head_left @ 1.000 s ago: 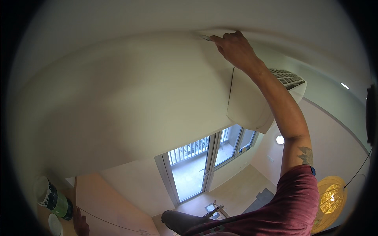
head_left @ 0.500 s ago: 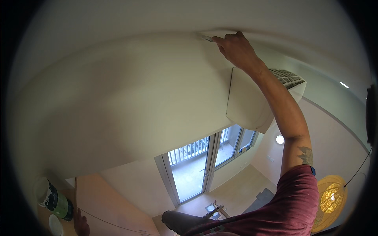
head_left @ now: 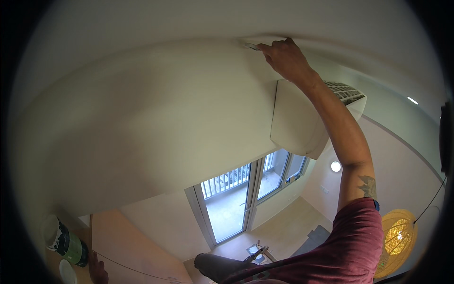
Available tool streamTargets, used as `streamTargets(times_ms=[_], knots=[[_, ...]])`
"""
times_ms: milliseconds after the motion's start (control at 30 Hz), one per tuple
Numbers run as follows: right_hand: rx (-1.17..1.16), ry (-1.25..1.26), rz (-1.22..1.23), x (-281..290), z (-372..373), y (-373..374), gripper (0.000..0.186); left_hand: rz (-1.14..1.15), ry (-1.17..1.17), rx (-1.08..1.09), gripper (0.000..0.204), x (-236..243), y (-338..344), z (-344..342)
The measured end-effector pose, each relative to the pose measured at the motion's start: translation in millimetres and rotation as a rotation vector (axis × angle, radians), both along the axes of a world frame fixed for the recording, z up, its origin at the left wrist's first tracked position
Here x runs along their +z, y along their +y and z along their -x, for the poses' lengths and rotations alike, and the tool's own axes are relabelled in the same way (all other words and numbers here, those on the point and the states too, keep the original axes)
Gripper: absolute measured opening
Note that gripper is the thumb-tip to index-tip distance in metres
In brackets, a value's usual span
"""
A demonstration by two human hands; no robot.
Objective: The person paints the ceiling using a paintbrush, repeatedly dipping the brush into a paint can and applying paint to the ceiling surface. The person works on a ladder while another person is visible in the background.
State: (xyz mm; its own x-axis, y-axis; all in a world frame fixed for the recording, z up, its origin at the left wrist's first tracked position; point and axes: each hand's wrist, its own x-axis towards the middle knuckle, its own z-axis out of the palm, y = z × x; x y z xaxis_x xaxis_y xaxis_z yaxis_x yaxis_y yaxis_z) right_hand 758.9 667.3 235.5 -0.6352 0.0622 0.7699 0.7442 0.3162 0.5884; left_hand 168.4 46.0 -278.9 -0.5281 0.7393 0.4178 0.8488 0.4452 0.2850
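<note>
My right hand point(head_left: 286, 60) is raised high at the line where the pale wall point(head_left: 179, 109) meets the ceiling. Its fingers are closed around a small, flat, pale tool point(head_left: 252, 46), most of which is hidden in the grip; its tip touches the wall close to the ceiling line. Low at the left, my left hand point(head_left: 98, 269) is in shadow, its fingers bent over the top edge of a pinkish cabinet point(head_left: 132, 244). Beside that hand, a paint tub point(head_left: 68, 244) with a green and black label and a white round container point(head_left: 67, 271) stand on the cabinet top.
A white wall-mounted air conditioner point(head_left: 298, 118) juts out just below my right forearm. Beneath it are a glazed door point(head_left: 227, 203) and a window. A yellow woven pendant lamp point(head_left: 397, 241) hangs at the lower right. Far below lies the floor point(head_left: 293, 220), with a grey piece on it.
My right hand and the tool have shifted very slightly to the right along the ceiling line. My left hand stays on the cabinet edge.
</note>
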Motion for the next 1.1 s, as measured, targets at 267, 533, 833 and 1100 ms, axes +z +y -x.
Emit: streamTargets(times_ms=[267, 533, 833, 1100], knots=[[0.028, 0.015, 0.007, -1, -11, 11, 0.022, 0.099, 0.217, 0.023, 0.048, -14, -8, 16], [0.006, 0.019, 0.001, -1, -17, 18, 0.019, 0.041, 0.082, -0.077, 0.056, -24, -18, 38], [-0.001, 0.019, -0.039, 0, -25, 29, 0.020, -0.066, -0.435, 0.070, 0.059, 12, 3, -5], [-0.013, 0.032, -0.026, 1, -33, 33, 0.021, 0.069, -0.279, 0.119, 0.058, 5, 0, 2]])
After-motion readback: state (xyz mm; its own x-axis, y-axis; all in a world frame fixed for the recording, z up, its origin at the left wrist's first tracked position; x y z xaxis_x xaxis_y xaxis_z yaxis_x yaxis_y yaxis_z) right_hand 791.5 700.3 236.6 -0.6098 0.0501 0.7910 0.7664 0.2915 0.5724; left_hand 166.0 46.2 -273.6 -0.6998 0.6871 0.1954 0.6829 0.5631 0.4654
